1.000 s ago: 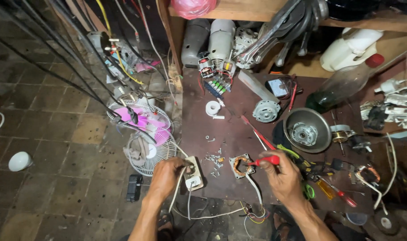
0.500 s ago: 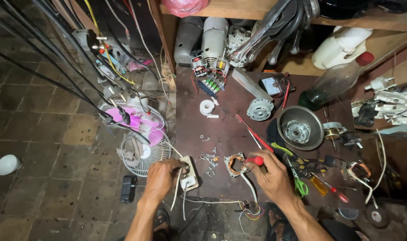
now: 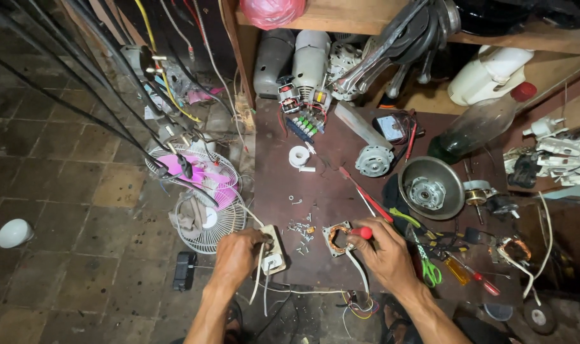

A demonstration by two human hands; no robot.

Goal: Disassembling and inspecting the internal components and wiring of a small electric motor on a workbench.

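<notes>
I'm looking down at my own two arms, and I'm wearing no sleeves; both forearms are showing bare up to the frame's edge. My left hand (image 3: 238, 255) and right hand (image 3: 384, 256) are carrying no gloves, rings or watch.

The left hand (image 3: 238, 255) grips a cream plug socket block (image 3: 272, 250) at the near left edge of the dark brown surface (image 3: 328, 191), with pale cables trailing from it toward the person. The right hand (image 3: 385, 255) holds a red-handled tool (image 3: 361, 233) against a small motor stator with copper windings (image 3: 338, 239); white and coloured wires run from the stator off the near edge. Loose screws (image 3: 299, 228) lie between the two hands. Just right of the right hand lie green-handled scissors (image 3: 427, 264) and a round metal housing (image 3: 431, 188). A pink-bladed fan (image 3: 204, 194) sits on the tiled floor (image 3: 67, 210) to the left.
</notes>
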